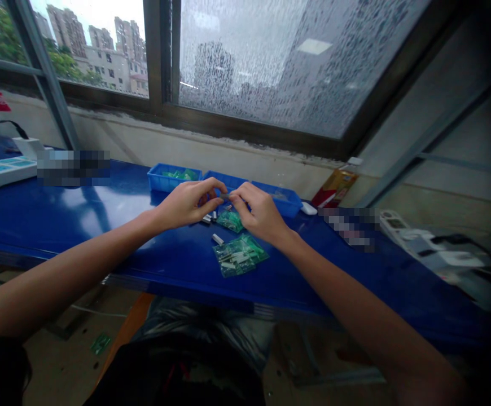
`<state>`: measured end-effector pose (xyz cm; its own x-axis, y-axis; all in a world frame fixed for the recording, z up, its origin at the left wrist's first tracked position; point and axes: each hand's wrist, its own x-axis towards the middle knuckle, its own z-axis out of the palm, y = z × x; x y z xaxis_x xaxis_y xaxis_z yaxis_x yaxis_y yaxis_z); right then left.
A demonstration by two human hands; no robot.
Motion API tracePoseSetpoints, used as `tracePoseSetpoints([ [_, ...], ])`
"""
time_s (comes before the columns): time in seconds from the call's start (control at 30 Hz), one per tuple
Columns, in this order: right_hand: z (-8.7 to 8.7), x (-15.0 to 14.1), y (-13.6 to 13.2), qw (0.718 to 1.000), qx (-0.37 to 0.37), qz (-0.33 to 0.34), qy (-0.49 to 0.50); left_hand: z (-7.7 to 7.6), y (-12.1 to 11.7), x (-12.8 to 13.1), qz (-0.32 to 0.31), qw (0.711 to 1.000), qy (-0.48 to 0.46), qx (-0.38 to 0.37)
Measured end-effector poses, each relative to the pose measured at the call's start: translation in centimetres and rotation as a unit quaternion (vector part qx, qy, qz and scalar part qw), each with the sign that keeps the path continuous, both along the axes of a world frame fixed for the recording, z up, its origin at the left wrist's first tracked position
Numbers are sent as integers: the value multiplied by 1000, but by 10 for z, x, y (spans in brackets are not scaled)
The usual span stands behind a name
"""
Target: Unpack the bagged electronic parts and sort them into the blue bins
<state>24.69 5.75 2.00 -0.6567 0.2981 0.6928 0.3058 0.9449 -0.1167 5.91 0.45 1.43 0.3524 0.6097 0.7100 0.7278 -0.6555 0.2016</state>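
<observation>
Above the blue table, my left hand [191,201] and my right hand [259,211] meet fingertip to fingertip. Both are closed in a pinch on a small, slim grey piece [226,195], mostly hidden by the fingers; its exact kind is too small to tell. Just below my hands lies a clear bag with green contents [230,220]. Nearer to me is another clear bag with green and pale, stick-like pieces [237,256]. A short white and silver piece [217,239] rests beside it, and several similar pieces [207,218] lie under my left hand.
Blue bins [154,179] stand along the wall, the left one with green packets [182,175]. A white mouse-like object [308,208] and a red and yellow carton [336,186] are at the right. Power strips [6,172] lie at the left and right [423,239]. The table's front edge [194,290] is close to my lap.
</observation>
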Motion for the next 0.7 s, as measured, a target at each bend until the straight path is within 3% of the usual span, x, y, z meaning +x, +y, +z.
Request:
tracePoseSetpoints([
  [0.4, -2, 2, -5, 999, 26, -21, -4, 2, -1, 0, 45, 999, 7, 6],
  [0.7, 9, 5, -2, 999, 32, -5, -5, 2, -2, -1, 1, 1000, -1, 7],
])
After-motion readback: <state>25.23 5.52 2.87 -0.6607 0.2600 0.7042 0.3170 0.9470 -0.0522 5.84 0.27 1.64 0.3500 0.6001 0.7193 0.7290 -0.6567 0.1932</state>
